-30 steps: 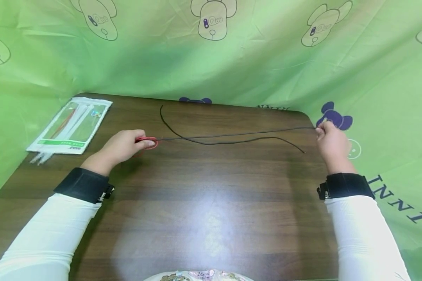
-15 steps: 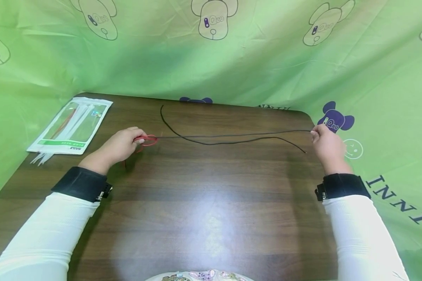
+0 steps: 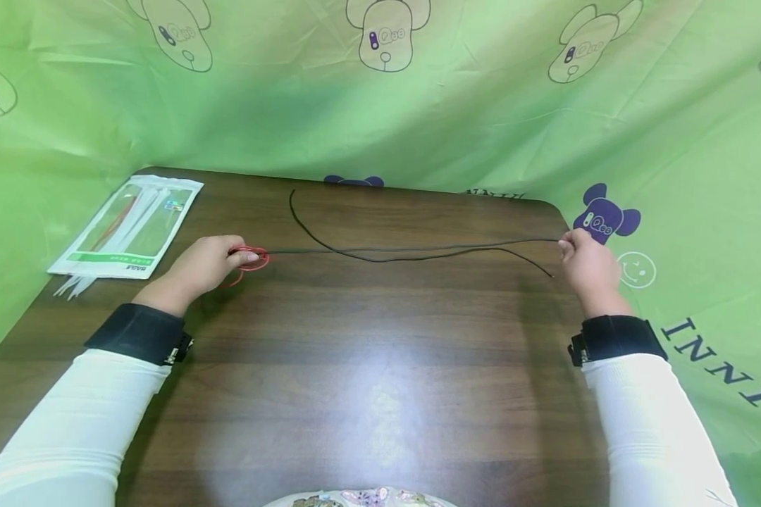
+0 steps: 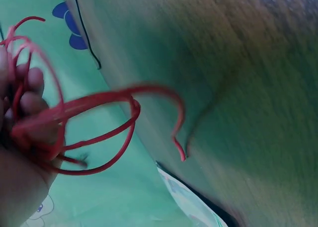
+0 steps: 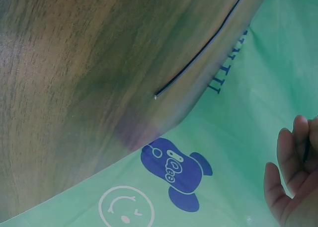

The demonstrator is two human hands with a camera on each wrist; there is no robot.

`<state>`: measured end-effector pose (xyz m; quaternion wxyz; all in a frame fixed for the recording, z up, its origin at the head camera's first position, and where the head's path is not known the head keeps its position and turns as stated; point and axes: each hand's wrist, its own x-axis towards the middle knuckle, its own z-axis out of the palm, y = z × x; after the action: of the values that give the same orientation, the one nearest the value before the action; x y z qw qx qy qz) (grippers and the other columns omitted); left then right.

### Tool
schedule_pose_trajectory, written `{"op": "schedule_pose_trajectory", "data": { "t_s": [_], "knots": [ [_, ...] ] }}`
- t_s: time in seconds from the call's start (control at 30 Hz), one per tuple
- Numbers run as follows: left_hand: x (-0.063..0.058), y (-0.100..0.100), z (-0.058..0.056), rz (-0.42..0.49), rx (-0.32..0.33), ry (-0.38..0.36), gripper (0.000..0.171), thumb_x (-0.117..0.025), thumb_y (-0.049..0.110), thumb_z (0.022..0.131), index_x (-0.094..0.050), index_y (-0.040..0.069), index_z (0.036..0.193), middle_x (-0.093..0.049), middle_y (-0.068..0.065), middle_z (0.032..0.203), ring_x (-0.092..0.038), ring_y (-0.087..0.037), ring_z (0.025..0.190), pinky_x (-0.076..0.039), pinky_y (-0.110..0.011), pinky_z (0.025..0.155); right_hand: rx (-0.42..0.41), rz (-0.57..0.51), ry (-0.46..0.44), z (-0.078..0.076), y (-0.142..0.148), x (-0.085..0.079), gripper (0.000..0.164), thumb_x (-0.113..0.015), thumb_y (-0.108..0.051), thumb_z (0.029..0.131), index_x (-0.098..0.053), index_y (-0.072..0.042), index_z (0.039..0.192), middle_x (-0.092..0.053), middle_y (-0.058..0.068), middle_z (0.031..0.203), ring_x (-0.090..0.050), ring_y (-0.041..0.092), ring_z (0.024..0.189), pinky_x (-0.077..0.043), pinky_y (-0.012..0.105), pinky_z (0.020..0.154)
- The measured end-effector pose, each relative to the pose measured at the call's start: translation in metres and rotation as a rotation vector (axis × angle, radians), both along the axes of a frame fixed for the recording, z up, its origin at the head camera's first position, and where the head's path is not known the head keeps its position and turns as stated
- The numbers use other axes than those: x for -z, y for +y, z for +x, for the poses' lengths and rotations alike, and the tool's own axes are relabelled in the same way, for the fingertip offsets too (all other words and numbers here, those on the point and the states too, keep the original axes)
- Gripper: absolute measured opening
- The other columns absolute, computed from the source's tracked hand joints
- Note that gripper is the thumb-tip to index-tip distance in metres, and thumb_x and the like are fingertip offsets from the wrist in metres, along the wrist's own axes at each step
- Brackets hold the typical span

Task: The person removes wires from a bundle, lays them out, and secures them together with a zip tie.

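My left hand [image 3: 203, 266] holds a loosely looped red wire [image 3: 263, 260] above the left half of the table, along with one end of a thin black wire [image 3: 482, 244]. That black wire runs almost straight across to my right hand [image 3: 590, 271], which pinches its other end between thumb and fingers at the table's right edge. Beneath it, a second black wire [image 3: 380, 261] lies curved on the tabletop, crossing it in the head view. In the left wrist view, loops of the red wire [image 4: 99, 98] stick out past the fingers and one free tip hangs down.
A clear-windowed packet [image 3: 120, 229] of white cable ties lies at the table's back left, some tie ends poking out of it. The brown wooden table [image 3: 380, 338] meets green printed cloth [image 3: 292, 113] at the back and sides.
My left hand has shifted slightly left with the red wire. My right hand has come a little left and nearer. The held black wire sits slightly lower; the one on the table stays put.
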<state>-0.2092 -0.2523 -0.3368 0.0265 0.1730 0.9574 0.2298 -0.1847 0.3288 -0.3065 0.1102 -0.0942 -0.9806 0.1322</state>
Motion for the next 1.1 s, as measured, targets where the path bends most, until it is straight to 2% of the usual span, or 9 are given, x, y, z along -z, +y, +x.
{"op": "schedule_pose_trajectory", "data": {
  "t_s": [0.17, 0.37, 0.5, 0.63, 0.73, 0.83, 0.9, 0.97, 1.1],
  "knots": [
    [0.0015, 0.0006, -0.0014, 0.027, 0.059, 0.041, 0.010, -0.057, 0.006, 0.095, -0.064, -0.001, 0.094, -0.061, -0.014, 0.085, -0.054, -0.029, 0.077, -0.043, -0.040, 0.069, -0.003, -0.013, 0.011, 0.0013, -0.0004, -0.0011, 0.027, -0.039, -0.023, 0.104, -0.052, -0.001, 0.112, -0.061, 0.028, 0.103, -0.056, 0.051, 0.091, -0.040, 0.060, 0.071],
    [0.0020, 0.0017, -0.0007, 0.034, 0.059, 0.038, 0.014, -0.055, -0.001, 0.094, -0.064, -0.005, 0.104, -0.065, -0.022, 0.097, -0.059, -0.034, 0.087, -0.046, -0.047, 0.076, -0.012, 0.002, 0.001, 0.0003, -0.0009, -0.0006, 0.028, -0.038, -0.024, 0.104, -0.051, -0.001, 0.112, -0.061, 0.029, 0.103, -0.056, 0.051, 0.091, -0.040, 0.061, 0.071],
    [0.0025, 0.0009, -0.0001, 0.030, 0.031, 0.021, 0.011, -0.054, 0.005, 0.097, -0.063, -0.002, 0.097, -0.063, -0.016, 0.087, -0.056, -0.030, 0.078, -0.044, -0.042, 0.069, -0.015, 0.008, -0.006, 0.0012, -0.0019, 0.0002, 0.028, -0.038, -0.023, 0.104, -0.051, 0.000, 0.113, -0.060, 0.030, 0.104, -0.056, 0.052, 0.091, -0.040, 0.061, 0.072],
    [0.0025, -0.0004, 0.0013, 0.012, -0.003, 0.008, 0.019, -0.053, 0.019, 0.100, -0.056, 0.004, 0.087, -0.054, -0.007, 0.072, -0.048, -0.025, 0.067, -0.037, -0.035, 0.060, -0.016, -0.003, 0.014, 0.0033, -0.0021, 0.0013, 0.027, -0.038, -0.022, 0.104, -0.051, 0.001, 0.112, -0.060, 0.030, 0.103, -0.056, 0.051, 0.090, -0.040, 0.061, 0.072],
    [0.0023, -0.0016, 0.0030, -0.004, -0.018, -0.007, 0.025, -0.052, 0.026, 0.100, -0.053, 0.006, 0.085, -0.049, -0.005, 0.069, -0.045, -0.023, 0.064, -0.034, -0.033, 0.058, -0.020, -0.025, 0.037, 0.0055, -0.0006, 0.0022, 0.025, -0.039, -0.020, 0.104, -0.050, 0.002, 0.111, -0.059, 0.030, 0.102, -0.056, 0.050, 0.088, -0.040, 0.060, 0.071],
    [0.0031, -0.0026, 0.0029, -0.005, -0.005, 0.005, 0.023, -0.054, 0.024, 0.099, -0.053, 0.006, 0.085, -0.050, -0.005, 0.069, -0.045, -0.023, 0.064, -0.034, -0.034, 0.059, -0.016, -0.035, 0.050, 0.0079, 0.0014, 0.0021, 0.024, -0.039, -0.019, 0.104, -0.050, 0.001, 0.111, -0.059, 0.030, 0.101, -0.056, 0.050, 0.087, -0.040, 0.059, 0.070],
    [0.0035, -0.0024, 0.0024, 0.011, 0.007, 0.013, 0.016, -0.057, 0.018, 0.098, -0.056, 0.005, 0.089, -0.056, -0.007, 0.072, -0.050, -0.025, 0.068, -0.038, -0.036, 0.061, -0.012, -0.037, 0.048, 0.0087, 0.0021, 0.0013, 0.025, -0.039, -0.020, 0.104, -0.050, 0.001, 0.111, -0.059, 0.030, 0.101, -0.055, 0.050, 0.087, -0.040, 0.060, 0.070],
    [0.0031, -0.0016, 0.0022, 0.026, 0.027, 0.007, 0.009, -0.057, 0.010, 0.097, -0.058, 0.003, 0.102, -0.063, -0.013, 0.084, -0.057, -0.029, 0.076, -0.043, -0.039, 0.066, -0.005, -0.029, 0.038, 0.0090, 0.0021, -0.0002, 0.025, -0.039, -0.021, 0.104, -0.050, 0.000, 0.111, -0.059, 0.030, 0.101, -0.056, 0.050, 0.087, -0.039, 0.060, 0.069],
    [0.0013, 0.0031, 0.0025, 0.013, 0.074, -0.028, 0.035, -0.051, -0.001, 0.096, -0.055, 0.006, 0.130, -0.063, -0.024, 0.114, -0.060, -0.036, 0.098, -0.047, -0.048, 0.080, -0.001, -0.029, 0.030, 0.0088, 0.0009, -0.0025, 0.026, -0.038, -0.023, 0.104, -0.050, -0.001, 0.111, -0.060, 0.029, 0.100, -0.056, 0.050, 0.087, -0.039, 0.060, 0.069]
  ]
}}
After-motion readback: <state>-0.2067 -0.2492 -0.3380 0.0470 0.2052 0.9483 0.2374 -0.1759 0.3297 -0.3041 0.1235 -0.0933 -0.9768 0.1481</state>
